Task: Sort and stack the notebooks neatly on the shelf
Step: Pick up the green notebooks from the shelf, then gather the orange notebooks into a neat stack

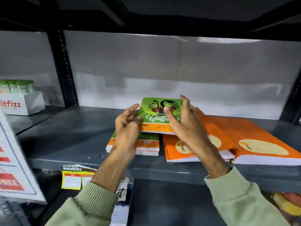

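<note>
A green notebook (154, 111) with a "Coffee" cover hangs tilted just above a small stack of green-and-orange notebooks (147, 146) on the grey shelf (65, 141). My left hand (127, 128) grips its left edge with thumb and fingertips. My right hand (187, 124) holds its right side, thumb pressed on the cover and fingers spread upward. To the right, several orange notebooks (244, 141) lie fanned and overlapping, reaching the shelf's front edge. The right hand hides part of them.
A white "fitfizz" box (24, 103) with green packets stands on the neighbouring shelf at far left, behind a black upright post (65, 70). A white sign (13, 160) leans at the left. Yellow price tags (71, 180) hang below the shelf lip. More goods sit underneath.
</note>
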